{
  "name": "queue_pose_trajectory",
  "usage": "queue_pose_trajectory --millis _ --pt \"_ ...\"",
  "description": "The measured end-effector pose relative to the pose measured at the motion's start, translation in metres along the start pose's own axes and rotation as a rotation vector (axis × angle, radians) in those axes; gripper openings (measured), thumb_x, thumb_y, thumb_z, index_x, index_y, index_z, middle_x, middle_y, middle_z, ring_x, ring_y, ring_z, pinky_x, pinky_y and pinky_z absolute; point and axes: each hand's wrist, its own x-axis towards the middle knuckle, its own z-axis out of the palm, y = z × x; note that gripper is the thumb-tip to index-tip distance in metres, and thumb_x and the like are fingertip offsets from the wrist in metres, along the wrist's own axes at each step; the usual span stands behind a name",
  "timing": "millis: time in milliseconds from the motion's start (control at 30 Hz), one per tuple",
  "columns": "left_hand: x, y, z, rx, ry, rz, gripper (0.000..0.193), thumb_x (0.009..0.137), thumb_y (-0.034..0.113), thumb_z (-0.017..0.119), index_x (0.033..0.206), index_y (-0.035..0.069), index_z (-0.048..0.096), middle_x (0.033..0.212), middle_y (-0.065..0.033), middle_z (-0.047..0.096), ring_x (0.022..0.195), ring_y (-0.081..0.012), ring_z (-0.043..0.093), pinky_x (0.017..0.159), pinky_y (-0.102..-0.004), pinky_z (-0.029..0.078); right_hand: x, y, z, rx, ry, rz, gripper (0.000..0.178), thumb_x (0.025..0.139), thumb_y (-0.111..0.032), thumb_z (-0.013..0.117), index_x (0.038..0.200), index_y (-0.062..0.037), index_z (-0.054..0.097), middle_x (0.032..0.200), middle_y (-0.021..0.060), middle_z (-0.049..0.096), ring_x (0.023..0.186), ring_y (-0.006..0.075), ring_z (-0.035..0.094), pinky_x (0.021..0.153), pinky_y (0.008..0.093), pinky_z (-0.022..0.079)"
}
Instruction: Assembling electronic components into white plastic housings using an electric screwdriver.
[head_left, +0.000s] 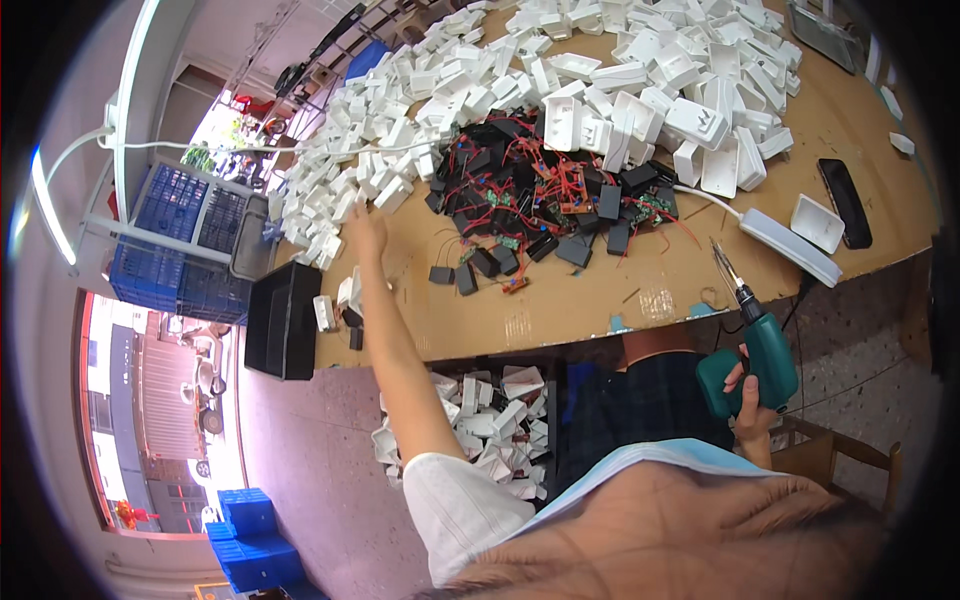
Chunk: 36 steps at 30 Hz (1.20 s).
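My right hand [752, 402] is wrapped round the handle of a green cordless screwdriver [768, 350], its long bit pointing up over the table's front edge. My left arm is stretched far out, and my left hand [368, 236] is at the near edge of a big heap of white plastic housings [410, 130]. The fingers look extended, their tips against the heap; nothing shows gripped in them. Beside that forearm lie a few loose white housings [350, 290] and a small black block [355, 338]. Black battery-like blocks with red wires and green circuit boards [540, 190] fill the middle.
A black bin [285, 320] stands at the table's left end. Right are a white power strip [790, 245], a white housing [817, 222] and a black phone [845, 203]. Below the front edge, a container holds more white housings [490, 420]. Blue crates [175, 230] are stacked left.
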Motion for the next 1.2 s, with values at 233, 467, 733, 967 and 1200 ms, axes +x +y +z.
queue_pose_trajectory --millis 233,467,733,967,1200 --pt "0.004 0.121 0.047 0.015 -0.097 -0.161 0.045 0.084 0.017 0.079 0.121 0.0 0.06 0.126 -0.0182 0.063 0.118 -0.0402 0.06 0.093 -0.049 0.052 0.007 0.01 0.0 -0.074 0.009 0.03 0.053 0.107 -0.031 0.05 0.139 0.0097 0.054 0.085 0.0106 0.061 0.073 0.0149 0.055 0.067 0.0291 0.047" --pt "-0.09 0.158 -0.083 -0.369 0.076 0.002 0.023 0.087 0.012 0.08 0.102 0.001 0.066 0.096 -0.0143 0.068 0.086 -0.0296 0.065 0.074 -0.0419 0.05 0.003 0.016 -0.003 -0.044 -0.033 -0.012 0.053 0.106 -0.032 0.049 0.139 0.0096 0.053 0.085 0.011 0.062 0.074 0.0157 0.057 0.068 0.0293 0.048" --pt "-0.278 0.354 -0.165 -0.807 -0.132 0.326 0.033 0.086 -0.007 0.066 0.117 0.003 0.068 0.112 -0.0178 0.069 0.109 -0.0387 0.066 0.095 -0.0434 0.053 -0.002 0.002 0.005 -0.031 -0.038 0.003 0.05 0.107 -0.031 0.049 0.138 0.008 0.054 0.087 0.0097 0.062 0.075 0.0144 0.057 0.07 0.0291 0.048" --pt "-0.29 0.4 -0.156 -0.671 0.009 0.444 0.031 0.087 0.001 0.069 0.118 -0.001 0.07 0.104 -0.0112 0.067 0.106 -0.0288 0.067 0.115 -0.0567 0.036 -0.015 -0.005 -0.003 -0.006 -0.041 0.01 0.048 0.107 -0.029 0.05 0.139 0.0074 0.054 0.088 0.0093 0.062 0.076 0.0142 0.057 0.071 0.029 0.049" --pt "-0.27 0.373 -0.17 -0.55 0.357 0.16 0.035 0.09 0.019 0.077 0.12 0.005 0.068 0.106 -0.0079 0.068 0.102 -0.0269 0.064 0.099 -0.0462 0.042 -0.018 -0.008 -0.01 -0.03 -0.009 -0.017 0.046 0.108 -0.028 0.049 0.138 0.0066 0.055 0.089 0.0085 0.062 0.076 0.0134 0.057 0.071 0.0283 0.048"
